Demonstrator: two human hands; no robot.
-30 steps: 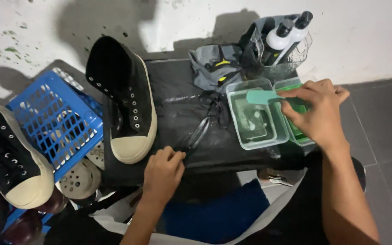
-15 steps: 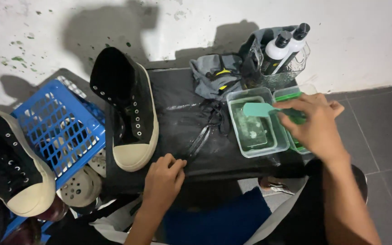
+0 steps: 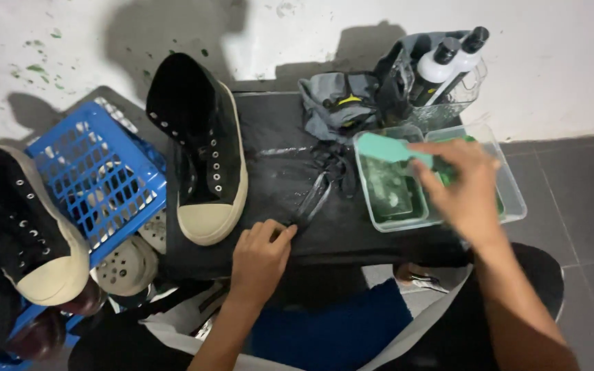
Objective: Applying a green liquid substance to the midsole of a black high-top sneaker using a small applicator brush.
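Your right hand (image 3: 465, 189) is clamped around a green brush (image 3: 394, 149), its flat, pale green plastic head poking out to the left over a clear, rectangular plastic tub (image 3: 388, 184) with cloudy water inside. A second clear tub (image 3: 508, 184) sits touching it on the right, mostly hidden by your hand. Your left hand (image 3: 259, 257) rests on the front edge of the desk (image 3: 276, 172), fingers curled loosely, holding nothing; its top is dark, wet and glossy. Just to the left stands a black canvas high-top shoe (image 3: 204, 148) with metal eyelets and a cream rubber toe cap, laces out. Loose black laces (image 3: 328, 175) lie tangled between shoe and tub. Behind them lies a crumpled grey cloth (image 3: 335, 106), and two black-capped bottles (image 3: 448, 65) lean in a clear holder. A blue plastic lattice basket (image 3: 94, 175) sits beside the desk, with another black shoe (image 3: 25, 233) left of it.
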